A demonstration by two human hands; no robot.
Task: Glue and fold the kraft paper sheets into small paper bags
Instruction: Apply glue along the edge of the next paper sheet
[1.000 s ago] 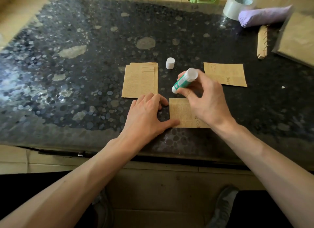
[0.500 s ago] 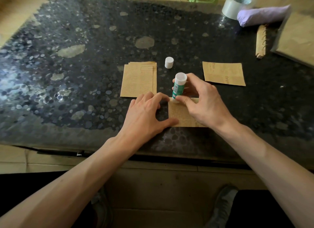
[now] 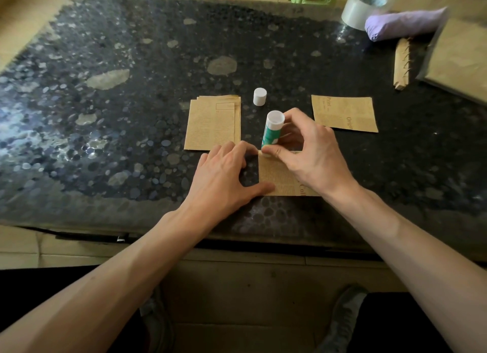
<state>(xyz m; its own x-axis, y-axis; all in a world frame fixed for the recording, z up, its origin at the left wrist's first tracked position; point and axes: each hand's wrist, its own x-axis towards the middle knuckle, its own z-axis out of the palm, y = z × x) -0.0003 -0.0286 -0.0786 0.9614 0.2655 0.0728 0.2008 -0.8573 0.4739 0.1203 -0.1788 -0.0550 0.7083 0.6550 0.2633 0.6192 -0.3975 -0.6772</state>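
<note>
Pins paper sheet (image 3: pixel 279 177) with left hand (image 3: pixel 224 178), fingers spread, against sliding; pinches glue stick (image 3: pixel 271 131) upright in right hand (image 3: pixel 313 157), tip at far left corner, likely for gluing.

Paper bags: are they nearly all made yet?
Partway. A small stack of folded pieces left of the cap looks done. Now the right hand holds the glue stick tip-down on the near sheet, which the left hand presses flat. That needs folding, and another flat sheet waits on the right.
</note>
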